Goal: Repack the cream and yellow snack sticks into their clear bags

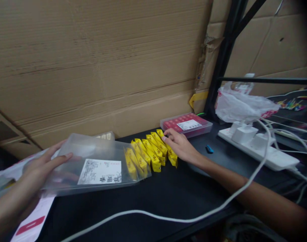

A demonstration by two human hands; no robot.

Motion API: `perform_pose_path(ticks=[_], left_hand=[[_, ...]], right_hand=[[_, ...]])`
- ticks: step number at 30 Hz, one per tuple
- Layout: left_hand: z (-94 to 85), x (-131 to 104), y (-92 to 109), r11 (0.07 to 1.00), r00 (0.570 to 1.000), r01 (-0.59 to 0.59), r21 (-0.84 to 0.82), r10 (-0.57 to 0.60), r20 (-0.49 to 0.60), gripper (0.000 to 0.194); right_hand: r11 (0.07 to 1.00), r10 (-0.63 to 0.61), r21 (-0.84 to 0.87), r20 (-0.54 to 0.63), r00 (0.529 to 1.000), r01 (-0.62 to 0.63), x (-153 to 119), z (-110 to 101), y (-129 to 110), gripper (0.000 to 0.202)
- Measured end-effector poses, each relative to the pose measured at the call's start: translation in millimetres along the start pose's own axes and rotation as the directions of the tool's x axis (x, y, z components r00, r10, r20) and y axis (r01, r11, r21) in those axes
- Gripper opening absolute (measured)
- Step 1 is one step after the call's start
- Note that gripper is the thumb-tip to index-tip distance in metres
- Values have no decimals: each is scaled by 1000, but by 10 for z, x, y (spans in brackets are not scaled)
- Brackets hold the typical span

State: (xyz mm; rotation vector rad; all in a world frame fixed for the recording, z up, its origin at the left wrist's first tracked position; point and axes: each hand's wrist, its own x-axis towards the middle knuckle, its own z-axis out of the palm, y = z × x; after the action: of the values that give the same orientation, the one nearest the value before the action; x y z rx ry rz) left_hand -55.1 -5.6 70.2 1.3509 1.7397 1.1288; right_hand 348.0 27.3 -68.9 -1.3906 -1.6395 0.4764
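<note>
Packets [153,151] in yellow wrapping lie slanted side by side in a row on the black tabletop [155,195], and I take that row as my landmark. To its left, my left hand [43,164] grips the far end of a translucent plastic box [80,148], thumb over the upper side and fingers showing dimly through the plastic. The box is tilted, with a white printed label [100,172] facing up, upside down to me. Its right end overlaps the leftmost packets, which show through the plastic; I cannot tell whether they are inside it or behind it. My right hand [180,144] is at the right end of the row, its fingers bent over the last packets; I cannot tell whether they pinch one. My two hands are apart, with most of the row between them.

Behind the row and to its right sits a clear box of red packs [186,124]. Right of the row lie a small blue piece [209,149] and, farther along, a white power strip [276,154] with a plastic bag [244,104] behind it. A white cable [153,214] curves in front of the row, and cardboard [105,60] stands behind it.
</note>
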Motion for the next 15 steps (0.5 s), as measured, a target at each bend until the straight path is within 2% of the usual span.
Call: perform_pose_path(ticks=[7, 12, 15], left_hand=[[174, -87, 48, 997, 996, -1, -78, 7, 86, 91], [39, -11, 69, 998, 997, 50, -43, -47, 62, 92], [-51, 59, -4, 994, 995, 83, -76, -87, -41, 96]], right_hand=[[999, -30, -39, 33, 999, 32, 36, -77, -14, 23], [991, -43, -124, 8, 999, 44, 45, -155, -12, 25], [991, -56, -120, -21, 998, 53, 38, -182, -37, 25]])
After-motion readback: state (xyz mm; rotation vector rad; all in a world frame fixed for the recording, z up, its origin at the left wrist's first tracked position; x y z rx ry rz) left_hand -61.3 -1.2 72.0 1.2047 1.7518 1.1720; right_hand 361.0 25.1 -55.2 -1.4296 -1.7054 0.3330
